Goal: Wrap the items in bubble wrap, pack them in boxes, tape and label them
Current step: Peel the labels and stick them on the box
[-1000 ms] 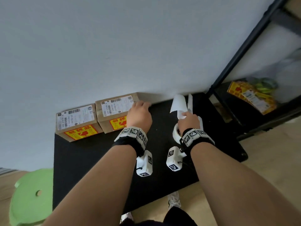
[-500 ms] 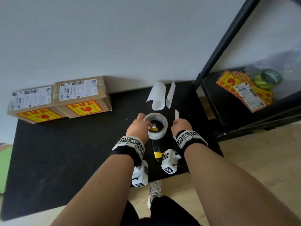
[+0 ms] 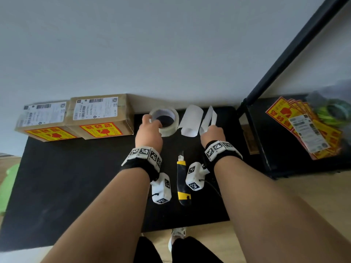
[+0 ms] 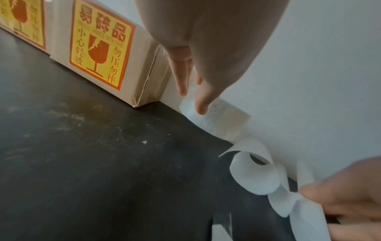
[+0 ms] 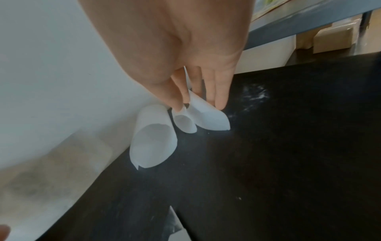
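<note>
A: What is the biggest thing here?

B: A black table top (image 3: 79, 186) set against a pale wall. Two brown cardboard boxes sit side by side at its back left: the right-hand box (image 3: 100, 115) and the left-hand box (image 3: 45, 120). Each carries a white shipping label with barcodes, its print too small to read.

A: Any writing you can read?

B: Only in the left wrist view. The yellow and red sticker (image 4: 101, 44) on the nearer box shows a cracked goblet and the words 易碎品, 小心轻放, 勿压勿摔. Similar yellow stickers (image 3: 302, 128) lie stacked on the black shelf (image 3: 269, 149) at the right, seen only from the head.

A: And the hands?

B: The left hand (image 3: 149, 133) reaches to the clear roll of packing tape (image 3: 167, 120), just right of the boxes by the wall. Its thumb and fingers (image 4: 201, 97) are loosely apart and resting on the roll's rim. The right hand (image 3: 211, 133) pinches a curled white backing strip (image 5: 203, 117) between thumb and fingers, beside a wider curled white sheet (image 5: 153, 143).

A: Anything smaller?

B: A yellow and black utility knife (image 3: 182, 179) lies on the table between the wrists, visible from the head alone.
</note>
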Demonstrator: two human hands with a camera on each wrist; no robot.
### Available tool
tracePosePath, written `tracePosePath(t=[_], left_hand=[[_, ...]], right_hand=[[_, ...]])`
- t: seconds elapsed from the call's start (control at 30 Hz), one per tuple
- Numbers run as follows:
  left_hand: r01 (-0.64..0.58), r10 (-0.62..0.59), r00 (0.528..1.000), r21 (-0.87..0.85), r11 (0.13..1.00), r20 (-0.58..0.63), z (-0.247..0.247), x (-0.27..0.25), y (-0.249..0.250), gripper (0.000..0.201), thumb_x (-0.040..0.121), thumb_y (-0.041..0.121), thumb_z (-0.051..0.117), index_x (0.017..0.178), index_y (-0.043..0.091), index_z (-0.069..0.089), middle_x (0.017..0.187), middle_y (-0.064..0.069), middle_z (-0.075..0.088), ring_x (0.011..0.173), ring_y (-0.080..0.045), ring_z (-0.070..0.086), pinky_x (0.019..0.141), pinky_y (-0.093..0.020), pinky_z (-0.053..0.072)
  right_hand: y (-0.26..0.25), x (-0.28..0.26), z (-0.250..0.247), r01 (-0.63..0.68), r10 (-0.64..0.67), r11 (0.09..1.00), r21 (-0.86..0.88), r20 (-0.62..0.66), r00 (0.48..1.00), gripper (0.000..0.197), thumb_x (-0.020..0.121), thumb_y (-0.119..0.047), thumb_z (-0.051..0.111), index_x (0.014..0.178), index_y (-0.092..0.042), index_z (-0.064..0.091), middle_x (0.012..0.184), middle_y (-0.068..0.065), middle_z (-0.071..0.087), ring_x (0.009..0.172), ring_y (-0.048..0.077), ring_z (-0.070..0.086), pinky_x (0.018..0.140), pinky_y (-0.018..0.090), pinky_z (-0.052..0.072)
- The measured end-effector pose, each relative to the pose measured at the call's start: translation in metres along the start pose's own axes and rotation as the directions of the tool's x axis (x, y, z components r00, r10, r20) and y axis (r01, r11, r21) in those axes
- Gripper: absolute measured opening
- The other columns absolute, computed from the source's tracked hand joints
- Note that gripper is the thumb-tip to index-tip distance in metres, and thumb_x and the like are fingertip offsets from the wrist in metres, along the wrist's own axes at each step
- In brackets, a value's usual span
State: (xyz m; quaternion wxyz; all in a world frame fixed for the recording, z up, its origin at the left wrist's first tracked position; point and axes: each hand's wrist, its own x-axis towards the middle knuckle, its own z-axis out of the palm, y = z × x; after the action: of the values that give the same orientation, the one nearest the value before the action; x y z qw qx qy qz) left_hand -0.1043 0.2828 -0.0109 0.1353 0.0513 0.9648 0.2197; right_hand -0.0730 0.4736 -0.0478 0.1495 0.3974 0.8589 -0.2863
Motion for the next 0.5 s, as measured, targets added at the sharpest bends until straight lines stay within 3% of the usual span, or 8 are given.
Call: tracePosePath(t=[0.2,0.33,0.5], left_hand=[[0.14,-0.141,0.99,0.054,0.989,0.024,0.003,0.028,0.004,0.038,0.086,-0.008,0.051,0.12,0.008,0.057,0.147,-0.009,0.026,0.117,-0.034,0.049,0.091,-0.041,0.048],[0.126,-0.132,0.991,0.132,0.983,0.036,0.01,0.034,-0.002,0.038,0.085,-0.006,0.054,0.121,0.008,0.054,0.143,-0.011,0.028,0.119,-0.032,0.046,0.087,-0.041,0.049],[0.092,-0.105,0.993,0.205,0.975,0.056,0.015,0.031,-0.005,0.039,0.09,0.003,0.057,0.127,0.014,0.054,0.143,-0.008,0.033,0.127,-0.028,0.037,0.081,-0.039,0.046]], right_hand=[[-0.01,0.025,0.002,0.069,-0.068,0.994,0.082,-0.013,0.998,0.054,0.092,-0.018,0.05,0.144,-0.009,0.039,0.127,0.02,0.054,0.108,0.039,0.058,0.089,0.039,0.051],[-0.013,0.03,-0.008,0.04,-0.038,0.999,0.026,-0.063,0.997,0.047,0.091,-0.01,0.047,0.138,-0.008,0.048,0.134,0.021,0.043,0.122,0.039,0.047,0.1,0.042,0.045],[-0.014,0.016,-0.01,0.095,-0.088,0.995,0.03,-0.17,0.982,0.033,0.092,-0.005,0.046,0.122,-0.004,0.06,0.131,0.02,0.047,0.12,0.036,0.048,0.096,0.036,0.041]])
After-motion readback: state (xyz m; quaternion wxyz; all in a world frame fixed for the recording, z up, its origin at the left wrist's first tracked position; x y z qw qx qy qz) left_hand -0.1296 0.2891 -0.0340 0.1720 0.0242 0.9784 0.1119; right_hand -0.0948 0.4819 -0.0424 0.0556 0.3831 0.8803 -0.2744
